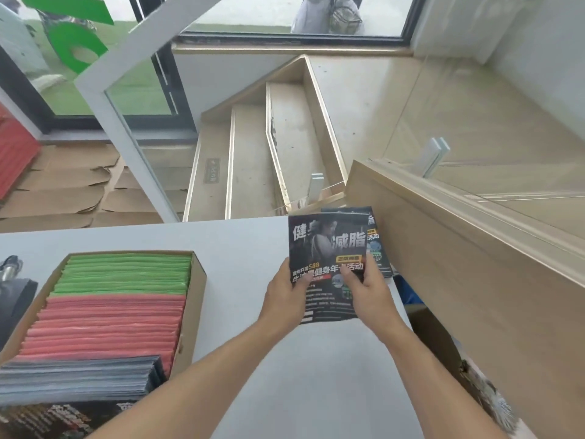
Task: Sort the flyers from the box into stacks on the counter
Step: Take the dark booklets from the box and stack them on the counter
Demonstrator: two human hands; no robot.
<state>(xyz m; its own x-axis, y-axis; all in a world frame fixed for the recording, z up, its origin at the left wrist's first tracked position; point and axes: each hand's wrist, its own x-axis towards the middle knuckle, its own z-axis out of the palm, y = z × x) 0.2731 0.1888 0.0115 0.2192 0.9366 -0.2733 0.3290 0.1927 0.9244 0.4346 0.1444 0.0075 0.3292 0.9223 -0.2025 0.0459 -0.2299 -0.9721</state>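
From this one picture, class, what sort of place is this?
Probably a gym's reception: a white counter, black flyers showing a person exercising, held by both hands, and beige stairs with metal edging beside a glass entrance.

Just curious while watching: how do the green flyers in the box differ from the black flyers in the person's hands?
The green flyers are plain-coloured, packed edge-up in the box; the black flyers are printed with text and a photo, held face-up over the counter by the left hand and right hand.

This looks like a gym's front reception by the entrance: a white tabletop [247,280] carries a box [193,312] of green, red and dark fitness-promotion flyers [120,299], beside beige stairs [253,160], a glass balustrade [506,137] and street-facing glass doors [126,90].
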